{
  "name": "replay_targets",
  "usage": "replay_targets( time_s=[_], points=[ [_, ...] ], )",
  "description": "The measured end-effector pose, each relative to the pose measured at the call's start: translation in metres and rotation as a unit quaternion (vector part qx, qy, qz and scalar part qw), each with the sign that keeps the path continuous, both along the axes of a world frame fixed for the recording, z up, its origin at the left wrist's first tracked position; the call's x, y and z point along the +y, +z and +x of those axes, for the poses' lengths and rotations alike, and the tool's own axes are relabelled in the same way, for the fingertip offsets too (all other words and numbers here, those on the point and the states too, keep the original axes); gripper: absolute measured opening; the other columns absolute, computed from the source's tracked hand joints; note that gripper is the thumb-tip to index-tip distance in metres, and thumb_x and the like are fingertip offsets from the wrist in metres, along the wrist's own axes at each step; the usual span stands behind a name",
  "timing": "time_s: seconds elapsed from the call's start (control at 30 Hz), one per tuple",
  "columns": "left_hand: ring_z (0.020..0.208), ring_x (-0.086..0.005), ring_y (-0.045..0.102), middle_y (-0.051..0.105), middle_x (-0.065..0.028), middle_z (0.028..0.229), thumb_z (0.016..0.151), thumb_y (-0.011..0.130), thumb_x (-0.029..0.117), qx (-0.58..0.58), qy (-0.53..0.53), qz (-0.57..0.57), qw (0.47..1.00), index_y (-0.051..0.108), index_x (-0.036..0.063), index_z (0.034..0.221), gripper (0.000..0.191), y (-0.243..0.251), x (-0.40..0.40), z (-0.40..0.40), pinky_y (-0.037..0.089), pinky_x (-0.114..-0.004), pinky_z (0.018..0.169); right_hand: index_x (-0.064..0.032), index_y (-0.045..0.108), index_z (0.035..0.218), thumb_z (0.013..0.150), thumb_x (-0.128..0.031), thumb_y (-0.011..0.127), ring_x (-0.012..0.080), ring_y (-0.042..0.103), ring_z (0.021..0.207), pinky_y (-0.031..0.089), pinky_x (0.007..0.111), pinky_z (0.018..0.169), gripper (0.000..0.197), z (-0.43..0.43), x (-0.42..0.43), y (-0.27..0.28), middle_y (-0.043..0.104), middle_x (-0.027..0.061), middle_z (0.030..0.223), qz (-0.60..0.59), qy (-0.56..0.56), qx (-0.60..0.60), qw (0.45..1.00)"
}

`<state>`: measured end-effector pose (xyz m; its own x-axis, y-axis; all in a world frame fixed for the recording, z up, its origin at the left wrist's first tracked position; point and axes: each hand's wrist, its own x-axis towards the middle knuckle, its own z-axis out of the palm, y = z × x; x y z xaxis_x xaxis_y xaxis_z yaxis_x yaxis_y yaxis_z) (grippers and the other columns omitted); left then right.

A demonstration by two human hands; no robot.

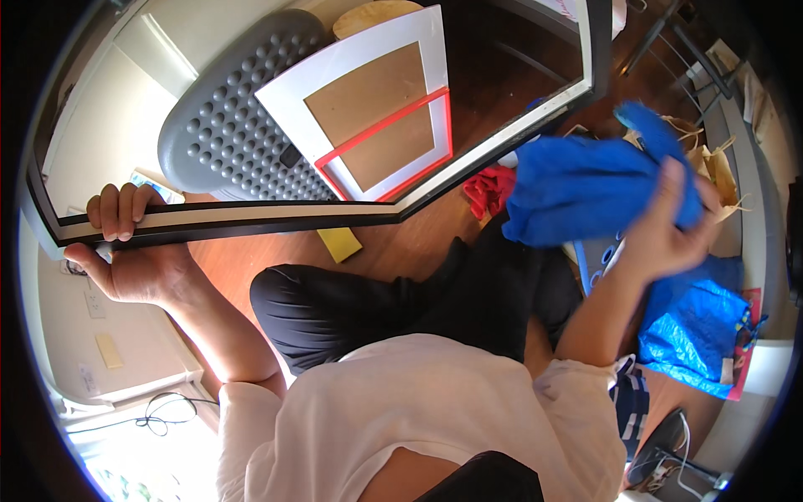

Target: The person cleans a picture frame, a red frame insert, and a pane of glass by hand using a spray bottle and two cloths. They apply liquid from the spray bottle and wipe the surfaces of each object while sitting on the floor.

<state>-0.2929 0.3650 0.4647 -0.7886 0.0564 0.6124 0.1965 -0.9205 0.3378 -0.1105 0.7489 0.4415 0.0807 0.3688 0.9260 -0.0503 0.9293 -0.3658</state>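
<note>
A large black frame (301,216) with a pale inner edge spans the upper view, tilted above my lap; whether glass fills it I cannot tell. My left hand (141,270) grips its lower left corner, fingers over the rail and thumb beneath. My right hand (671,235), slightly blurred, holds a bunched blue cloth (577,188) near the frame's right side. Within the frame's outline show a grey board with round bumps (232,132) and a white-bordered panel (288,94) with a brown middle and red edging.
Beside my crossed legs lie a red cloth (492,188) and a yellow piece (339,243) on the wooden floor (232,248). At right are brown paper bags (715,176), a shiny blue bag (684,339) and a metal rack (677,47). A black cable (157,417) lies at lower left.
</note>
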Motion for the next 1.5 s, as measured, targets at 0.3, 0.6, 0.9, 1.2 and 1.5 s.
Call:
replay_targets(
  time_s=[0.3, 0.6, 0.9, 1.2, 1.5],
  points=[
    [0.060, -0.0127, 0.034, 0.035, -0.0010, 0.065, 0.078, 0.064, 0.039, 0.030, 0.027, -0.060, 0.997, 0.041, 0.0086, 0.075, 0.039, -0.004, 0.001, -0.004, 0.029, -0.027, 0.062, 0.0037, 0.060, 0.091, 0.071, -0.017, 0.069, 0.0262, 0.056, 0.075, 0.043, 0.037, 0.070, 0.030, 0.146, -0.037, 0.052, 0.058, 0.0163, 0.079, -0.001, 0.162, -0.389, 0.907],
    [0.060, -0.0127, 0.029, 0.034, -0.0016, 0.068, 0.086, 0.054, 0.042, 0.000, 0.103, -0.095, 0.990, 0.041, 0.0070, 0.077, 0.038, -0.017, 0.028, -0.003, 0.027, -0.026, 0.060, 0.0014, 0.055, 0.108, 0.080, -0.017, 0.059, 0.0327, 0.057, 0.091, 0.045, 0.038, 0.081, 0.034, -0.022, 0.043, -0.161, 0.059, 0.0192, 0.098, -0.144, 0.258, -0.626, 0.722],
    [0.061, -0.0124, 0.028, 0.032, -0.0011, 0.068, 0.088, 0.048, 0.044, 0.036, 0.123, -0.144, 0.981, 0.037, 0.0084, 0.076, 0.040, -0.017, 0.035, 0.006, 0.026, -0.026, 0.059, -0.0037, 0.063, 0.089, 0.075, -0.024, 0.063, 0.0348, 0.060, 0.090, 0.049, 0.042, 0.074, 0.024, -0.117, 0.070, -0.267, 0.062, 0.0153, 0.100, -0.178, 0.033, -0.733, 0.656],
    [0.061, -0.0124, 0.029, 0.033, -0.0013, 0.069, 0.089, 0.047, 0.045, 0.041, 0.132, -0.166, 0.976, 0.039, 0.0076, 0.079, 0.039, -0.028, 0.047, 0.000, 0.026, -0.026, 0.059, -0.0003, 0.060, 0.098, 0.076, -0.011, 0.066, 0.0166, 0.058, 0.084, 0.044, 0.027, 0.077, 0.025, -0.085, 0.027, -0.191, 0.060, 0.0080, 0.093, -0.510, 0.449, -0.133, 0.722],
    [0.060, -0.0120, 0.031, 0.036, -0.0021, 0.069, 0.085, 0.053, 0.049, 0.092, 0.044, -0.168, 0.981, 0.040, 0.0069, 0.079, 0.044, -0.018, 0.040, 0.013, 0.025, -0.026, 0.058, -0.0016, 0.059, 0.092, 0.063, 0.001, 0.063, 0.0367, 0.047, 0.094, 0.043, 0.041, 0.080, 0.029, -0.104, 0.015, -0.177, 0.047, 0.0182, 0.111, 0.085, 0.039, -0.365, 0.926]
  ],
)
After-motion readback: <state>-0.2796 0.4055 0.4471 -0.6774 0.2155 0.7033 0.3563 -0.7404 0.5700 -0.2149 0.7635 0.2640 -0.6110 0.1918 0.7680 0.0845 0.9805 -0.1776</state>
